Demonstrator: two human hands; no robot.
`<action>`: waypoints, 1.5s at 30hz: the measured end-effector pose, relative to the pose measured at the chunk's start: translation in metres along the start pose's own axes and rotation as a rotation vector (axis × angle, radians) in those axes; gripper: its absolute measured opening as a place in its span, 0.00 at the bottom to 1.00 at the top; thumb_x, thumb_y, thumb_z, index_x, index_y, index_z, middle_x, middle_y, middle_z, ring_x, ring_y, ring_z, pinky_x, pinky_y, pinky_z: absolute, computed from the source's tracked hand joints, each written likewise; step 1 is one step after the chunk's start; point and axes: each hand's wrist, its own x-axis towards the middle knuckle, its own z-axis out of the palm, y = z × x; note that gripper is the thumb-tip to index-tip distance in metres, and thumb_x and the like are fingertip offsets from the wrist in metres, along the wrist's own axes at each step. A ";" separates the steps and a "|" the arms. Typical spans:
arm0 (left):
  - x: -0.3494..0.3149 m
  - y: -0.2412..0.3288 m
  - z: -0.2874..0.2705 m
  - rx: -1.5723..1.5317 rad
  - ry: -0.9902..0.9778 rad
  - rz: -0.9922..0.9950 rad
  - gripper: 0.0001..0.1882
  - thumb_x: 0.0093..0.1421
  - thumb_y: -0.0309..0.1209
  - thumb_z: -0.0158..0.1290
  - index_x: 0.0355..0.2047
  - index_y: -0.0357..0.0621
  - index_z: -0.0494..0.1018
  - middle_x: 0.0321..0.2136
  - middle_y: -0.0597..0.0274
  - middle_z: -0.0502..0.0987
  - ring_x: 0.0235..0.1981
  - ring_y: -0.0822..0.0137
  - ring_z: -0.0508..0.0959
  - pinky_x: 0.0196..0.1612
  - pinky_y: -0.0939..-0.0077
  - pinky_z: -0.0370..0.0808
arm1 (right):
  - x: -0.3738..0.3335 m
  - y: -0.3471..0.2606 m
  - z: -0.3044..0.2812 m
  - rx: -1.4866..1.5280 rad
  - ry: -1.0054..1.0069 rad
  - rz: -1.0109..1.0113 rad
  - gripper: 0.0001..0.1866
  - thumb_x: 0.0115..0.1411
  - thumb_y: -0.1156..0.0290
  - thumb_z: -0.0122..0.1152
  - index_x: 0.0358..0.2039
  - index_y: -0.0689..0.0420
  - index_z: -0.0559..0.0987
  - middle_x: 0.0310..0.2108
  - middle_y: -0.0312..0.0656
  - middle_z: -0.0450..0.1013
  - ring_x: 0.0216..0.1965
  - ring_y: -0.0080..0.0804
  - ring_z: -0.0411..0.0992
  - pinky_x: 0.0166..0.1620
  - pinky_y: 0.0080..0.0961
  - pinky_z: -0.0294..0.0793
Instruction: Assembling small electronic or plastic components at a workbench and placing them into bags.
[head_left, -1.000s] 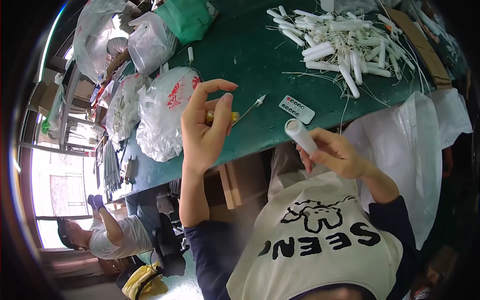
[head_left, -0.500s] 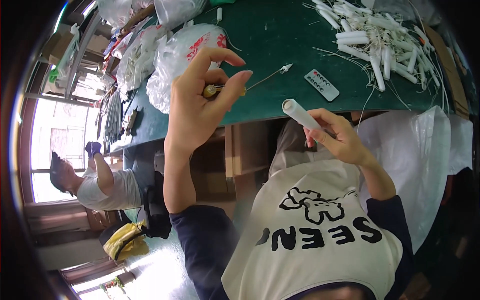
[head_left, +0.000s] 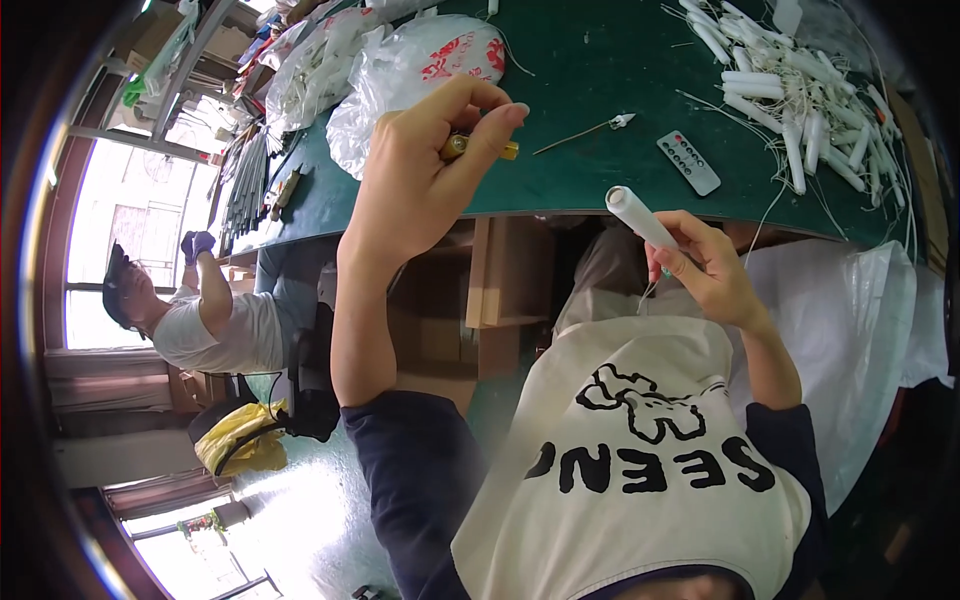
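Head view shows both bare hands of the person raised near the front edge of a green tabletop (head_left: pixel 590 60). The left hand (head_left: pixel 425 170) is curled, with thumb and forefinger close to each other, and it holds a small yellow cylinder (head_left: pixel 455 147) inside the fingers. Because the thumb covers the middle, I cannot tell whether it is one piece or several. The right hand (head_left: pixel 712 268) is closed around the lower part of a white tube (head_left: pixel 638 215), which is tilted, its open round end pointing up and to the left. Under these fingers hangs a thin wire (head_left: pixel 648 296).

On the tabletop, beyond the hands, lies a small white pointed tip (head_left: pixel 622 121) with a thin stem, and near it, to the right, a white remote control (head_left: pixel 688 163). Farther right is a heap of white tubes (head_left: pixel 800 115) with tangled wires. Near the left hand is a plastic bag (head_left: pixel 400 70) with red print. At far left, a co-worker (head_left: pixel 225 330) wears a dark cap and bluish gloves.
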 end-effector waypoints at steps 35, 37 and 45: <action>0.016 -0.034 0.016 -0.029 -0.206 -0.034 0.10 0.58 0.34 0.48 0.32 0.40 0.70 0.17 0.62 0.73 0.17 0.81 0.67 0.20 0.86 0.61 | 0.007 0.019 -0.006 0.022 0.105 0.069 0.13 0.59 0.73 0.48 0.43 0.65 0.68 0.26 0.36 0.66 0.27 0.20 0.64 0.33 0.17 0.65; 0.014 -0.038 0.019 -0.025 -0.178 0.039 0.10 0.58 0.35 0.48 0.32 0.40 0.70 0.17 0.62 0.73 0.17 0.81 0.66 0.20 0.86 0.61 | 0.006 0.020 -0.006 0.006 0.098 0.090 0.13 0.59 0.73 0.48 0.43 0.65 0.68 0.26 0.36 0.66 0.27 0.20 0.64 0.33 0.17 0.65; 0.014 -0.027 0.020 -0.104 -0.192 0.009 0.08 0.59 0.32 0.45 0.34 0.39 0.69 0.15 0.64 0.71 0.17 0.82 0.66 0.21 0.87 0.61 | 0.011 0.020 -0.005 0.025 0.103 0.077 0.13 0.60 0.72 0.47 0.44 0.64 0.67 0.26 0.37 0.66 0.27 0.20 0.64 0.33 0.16 0.65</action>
